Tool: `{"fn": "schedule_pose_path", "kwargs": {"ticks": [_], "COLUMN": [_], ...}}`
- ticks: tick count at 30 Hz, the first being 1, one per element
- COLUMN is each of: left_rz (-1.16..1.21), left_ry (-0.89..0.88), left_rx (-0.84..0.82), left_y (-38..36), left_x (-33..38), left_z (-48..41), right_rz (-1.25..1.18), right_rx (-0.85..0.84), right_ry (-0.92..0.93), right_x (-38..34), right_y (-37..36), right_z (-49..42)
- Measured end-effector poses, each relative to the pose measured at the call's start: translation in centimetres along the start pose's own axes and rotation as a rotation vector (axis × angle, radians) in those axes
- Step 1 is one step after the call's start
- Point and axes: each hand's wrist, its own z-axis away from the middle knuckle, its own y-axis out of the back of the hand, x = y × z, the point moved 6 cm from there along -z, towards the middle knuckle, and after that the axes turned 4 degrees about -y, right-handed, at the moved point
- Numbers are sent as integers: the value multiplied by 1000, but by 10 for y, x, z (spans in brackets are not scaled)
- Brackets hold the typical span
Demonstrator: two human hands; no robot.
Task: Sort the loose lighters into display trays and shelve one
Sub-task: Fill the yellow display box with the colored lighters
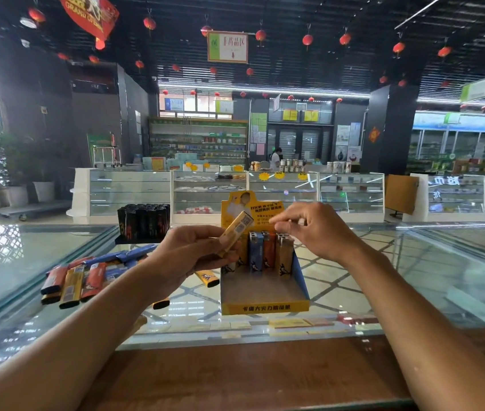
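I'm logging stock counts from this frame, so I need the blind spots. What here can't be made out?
- Head view: how many standing lighters the yellow tray holds; the left hand and its held yellow lighter cover the row's left end.
- Head view: the count of loose lighters; the left forearm hides part of the pile.
- Head view: whether the right hand pinches anything; its curled fingers hide it.

The counter [413, 262] is glossy, reflective glass edged with smooth wood. The yellow tray [265, 307] looks like matt printed cardboard. The lighters [268, 250] are shiny plastic with bright metal tops.
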Motion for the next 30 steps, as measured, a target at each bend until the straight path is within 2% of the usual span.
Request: {"fn": "schedule_pose_path", "kwargs": {"ticks": [3,5,11,15,18,20,22,24,27,30], "left_rz": [-19,-26,-61,-20,38,-161,-455,-685,-826,-850], "left_ry": [-2,-2,-17,-39,-95,-204,-327,-371,-296,-133], "left_rx": [-6,-15,65,64,82,139,180,97,-100,-232], "left_y": [-3,-6,-5,-7,-1,9,16,14,7,2], "left_x": [1,1,2,4,5,8,10,4,-13,-28], "left_z": [0,0,-2,-2,-4,-7,-9,-11,-13,-12], "right_rz": [-260,-339,-271,-116,-111,-179,-359,-572,-785,-850], "right_rx": [-5,-45,-96,-98,-98,-71,-87,-109,-116,-135], "right_ry": [33,46,99,86,40,-16,-77,-144,-218,-222], "right_x": [-17,-26,-35,-33,-28,-21,-14,-11,-9,-9], "right_y": [-3,-10,-22,-26,-21,-15,-12,-11,-11,-12], "right_z": [0,1,4,4,3,3,2,3,5,5]}}
